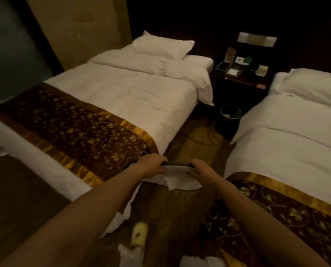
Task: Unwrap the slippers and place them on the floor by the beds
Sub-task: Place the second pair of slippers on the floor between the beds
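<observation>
Slippers (177,175) hang between my two hands, out over the aisle between the two beds: a flat white pair with a dark edge along the top, and a loose white flap of wrapper (171,183) drooping below. My left hand (153,164) is closed on the left end, my right hand (198,169) closed on the right end, thumbs underneath, both pinching the top edge.

I judge I am mid-unwrap. To do it well I should keep one hand firm on the slippers themselves and let the other pull only the thin wrapper, peeling it away from the loose flap instead of tugging both ends apart. The light is dim, so I cannot tell whether the wrapper is torn through. Then I lower the pair to the floor (172,207) beside the left bed (122,97), soles down, clear of the scraps already lying near my feet.
</observation>
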